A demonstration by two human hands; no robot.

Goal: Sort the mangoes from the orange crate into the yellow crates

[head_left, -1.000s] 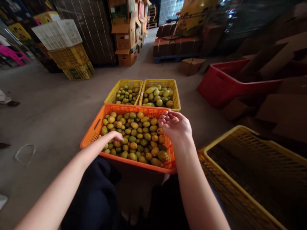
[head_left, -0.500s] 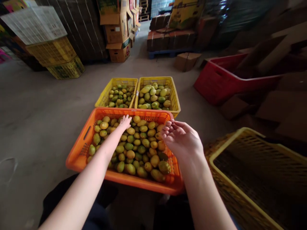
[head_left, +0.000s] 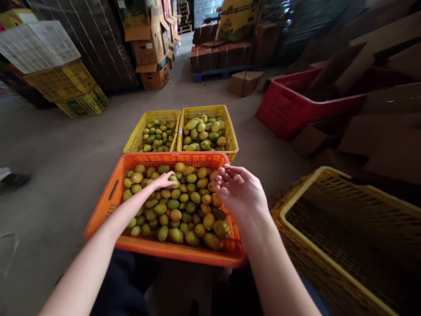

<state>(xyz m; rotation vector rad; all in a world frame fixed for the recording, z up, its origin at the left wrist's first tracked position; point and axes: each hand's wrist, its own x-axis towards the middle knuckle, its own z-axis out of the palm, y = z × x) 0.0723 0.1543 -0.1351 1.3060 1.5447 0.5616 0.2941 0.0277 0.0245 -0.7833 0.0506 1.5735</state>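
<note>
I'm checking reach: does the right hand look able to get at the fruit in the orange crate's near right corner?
Probably yes: the right hand looks close, the fruit lies uncovered on top, and the left hand is farther left.

The left hand (head_left: 161,181) and right hand (head_left: 242,189) are bare, and so are the left forearm (head_left: 107,239) and right forearm (head_left: 271,259), smooth, slim and narrowing toward the wrists. Dark navy cloth (head_left: 120,281) with soft folds covers the left leg; the cloth over the right leg (head_left: 235,292) looks nearly black, its details lost in shadow.
</note>
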